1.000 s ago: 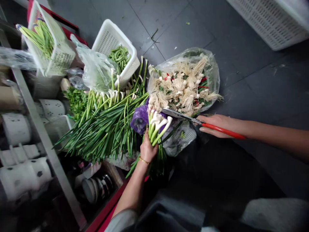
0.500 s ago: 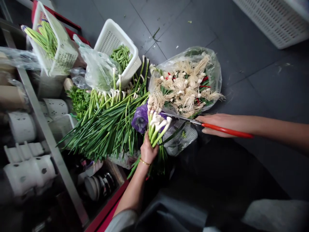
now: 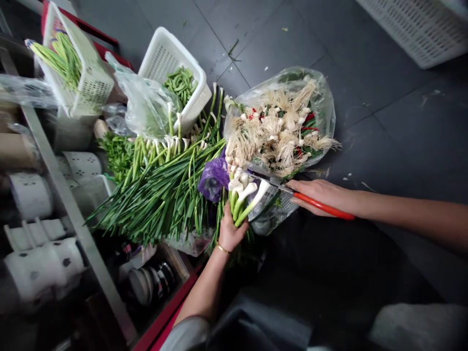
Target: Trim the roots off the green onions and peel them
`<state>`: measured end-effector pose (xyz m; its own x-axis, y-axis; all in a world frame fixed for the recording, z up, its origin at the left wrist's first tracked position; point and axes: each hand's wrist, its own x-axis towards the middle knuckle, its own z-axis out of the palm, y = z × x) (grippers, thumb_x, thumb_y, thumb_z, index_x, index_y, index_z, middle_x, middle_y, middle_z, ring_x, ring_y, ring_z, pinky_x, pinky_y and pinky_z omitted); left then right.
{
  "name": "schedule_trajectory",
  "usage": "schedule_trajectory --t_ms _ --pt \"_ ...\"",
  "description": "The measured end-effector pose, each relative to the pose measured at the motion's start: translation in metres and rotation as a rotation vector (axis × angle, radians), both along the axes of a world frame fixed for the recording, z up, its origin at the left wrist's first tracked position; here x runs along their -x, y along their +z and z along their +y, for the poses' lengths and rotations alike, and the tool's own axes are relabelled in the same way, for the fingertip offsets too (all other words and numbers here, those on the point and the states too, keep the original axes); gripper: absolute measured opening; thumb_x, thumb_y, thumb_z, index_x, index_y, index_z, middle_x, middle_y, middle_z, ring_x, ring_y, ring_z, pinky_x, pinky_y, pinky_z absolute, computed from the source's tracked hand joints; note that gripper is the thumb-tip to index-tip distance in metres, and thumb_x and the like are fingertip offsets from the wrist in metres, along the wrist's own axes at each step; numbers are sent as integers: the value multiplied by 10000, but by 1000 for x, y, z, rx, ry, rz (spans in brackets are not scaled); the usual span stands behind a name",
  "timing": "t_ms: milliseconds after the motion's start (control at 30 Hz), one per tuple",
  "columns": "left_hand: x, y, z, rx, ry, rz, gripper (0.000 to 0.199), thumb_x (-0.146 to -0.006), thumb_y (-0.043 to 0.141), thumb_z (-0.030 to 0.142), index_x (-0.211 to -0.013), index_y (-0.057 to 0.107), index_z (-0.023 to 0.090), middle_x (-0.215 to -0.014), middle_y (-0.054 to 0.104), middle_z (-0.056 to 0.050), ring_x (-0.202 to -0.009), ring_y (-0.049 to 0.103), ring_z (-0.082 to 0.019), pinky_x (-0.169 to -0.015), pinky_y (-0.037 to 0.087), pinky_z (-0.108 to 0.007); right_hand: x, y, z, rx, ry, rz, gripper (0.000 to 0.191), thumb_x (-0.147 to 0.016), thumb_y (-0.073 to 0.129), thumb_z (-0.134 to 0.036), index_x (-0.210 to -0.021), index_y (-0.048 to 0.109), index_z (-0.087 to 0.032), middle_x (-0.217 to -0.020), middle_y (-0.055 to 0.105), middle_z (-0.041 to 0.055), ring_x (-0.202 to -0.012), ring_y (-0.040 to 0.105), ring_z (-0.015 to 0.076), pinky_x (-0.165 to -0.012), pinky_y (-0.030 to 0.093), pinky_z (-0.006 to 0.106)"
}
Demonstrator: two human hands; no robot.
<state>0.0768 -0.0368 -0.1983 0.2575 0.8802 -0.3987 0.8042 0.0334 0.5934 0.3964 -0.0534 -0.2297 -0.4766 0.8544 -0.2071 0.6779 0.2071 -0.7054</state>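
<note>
My left hand [image 3: 233, 230] is closed round the stalks of a bunch of green garlic [image 3: 242, 195], white bulb ends up and several stalks fanning right. My right hand [image 3: 320, 195] grips scissors [image 3: 323, 205] with red handles; their blades reach left across the bulb ends, beside the roots. Their exact contact is hard to make out. Just beyond, a clear plastic bag [image 3: 329, 109] holds green leaves, red ties and cut-looking root tufts [image 3: 280, 129]. Left of my left hand lies a large pile of green garlic [image 3: 164, 190], with a purple plastic bag [image 3: 212, 178] between.
A white basket [image 3: 199, 100] holds green beans, with a plastic bag of greens [image 3: 146, 107] against it. Another white basket [image 3: 95, 87] contains bundled stalks. A metal-edged shelf [image 3: 73, 209] with white dishes runs along the left; a white crate [image 3: 417, 34] stands at the upper right.
My right hand and the scissors have moved left, closer to the bunch. My left hand and the green garlic have shifted slightly right, and the stalks' white ends are spread a little differently.
</note>
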Motion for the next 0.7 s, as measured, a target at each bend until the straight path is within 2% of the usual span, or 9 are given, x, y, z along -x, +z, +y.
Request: schedule_trajectory --t_ms 133,267,333,433,533,600,700 --pt "-4 6 3 128 -30 -169 621 -739 655 283 -1296 405 172 -981 686 -68 -776 673 -164 -750 567 -303 1 -4 1 -114 28 -50 361 -970 365 -369 -1196 497 -120 -945 640 125 -688 616 196 -605 419 294" --pt "2 4 1 181 -153 -93 697 -698 648 218 -1341 385 153 -918 694 -50 -716 656 -158 -708 554 -296 1 -1 16 -81 86 -86 312 -968 386 -330 -1180 502 -133 -967 611 128 -732 610 196 -659 424 305" --pt "7 0 -1 172 -158 -53 743 -685 643 202 -1368 356 148 -945 696 -60 -734 661 -169 -707 552 -307 3 1 22 -52 128 -107 294 -976 361 -293 -1179 498 -130 -953 608 129 -721 603 191 -646 411 304" --pt "11 -4 -3 176 -86 -74 753 -705 640 223 -1385 324 157 -995 696 -69 -769 669 -168 -730 552 -307 2 5 24 -29 153 -97 290 -970 371 -297 -1164 495 -121 -881 625 119 -661 575 179 -576 355 285" --pt "14 -3 0 213 -6 -128 698 -713 663 264 -1339 370 168 -984 694 -57 -795 670 -159 -759 551 -297 -8 11 19 18 93 -66 280 -948 399 -338 -1117 488 -134 -767 629 81 -601 551 175 -531 307 280" --pt "16 1 6 255 39 -192 652 -701 688 289 -1283 422 162 -950 692 -55 -787 669 -161 -757 554 -302 -19 17 12 76 52 -60 277 -957 371 -365 -1075 485 -142 -760 631 87 -615 569 187 -540 330 288" --pt "19 10 15 325 83 -291 556 -680 722 324 -1158 502 144 -865 686 -55 -734 661 -166 -717 558 -315 -36 22 0 171 53 -36 298 -964 349 -380 -1059 485 -133 -860 636 136 -703 610 214 -608 414 312"
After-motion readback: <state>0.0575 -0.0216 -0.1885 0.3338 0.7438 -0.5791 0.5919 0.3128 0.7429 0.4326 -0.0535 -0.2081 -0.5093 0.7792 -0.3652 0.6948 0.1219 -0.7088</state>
